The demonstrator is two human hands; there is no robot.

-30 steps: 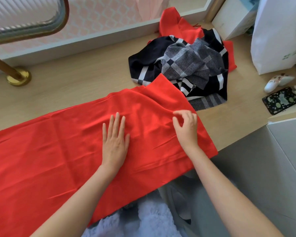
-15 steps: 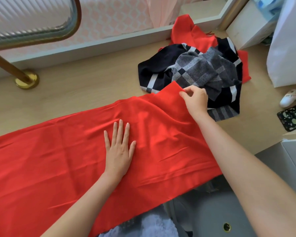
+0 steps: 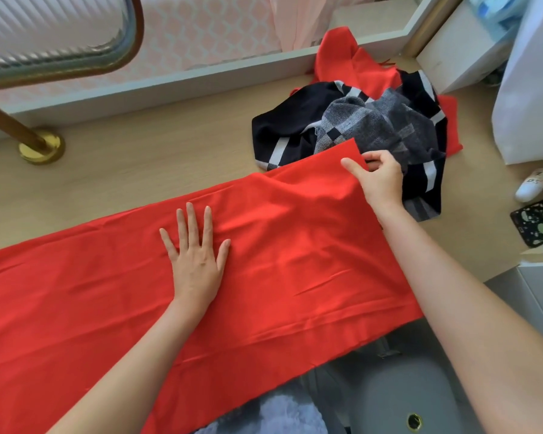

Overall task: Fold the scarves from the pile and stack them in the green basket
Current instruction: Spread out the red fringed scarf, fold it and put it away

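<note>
Here, the wooden table carries a long red scarf spread flat along its near edge, with the pile of dark checked and red scarves touching the scarf's far right corner. The left hand presses flat on the scarf, fingers spread; the right hand pinches that corner.

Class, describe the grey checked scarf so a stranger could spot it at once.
On the wooden tabletop, find the scarf pile at the far right. The grey checked scarf lies crumpled on top. Beneath it lie a black striped scarf and a red scarf; only it has grey squares.
</note>
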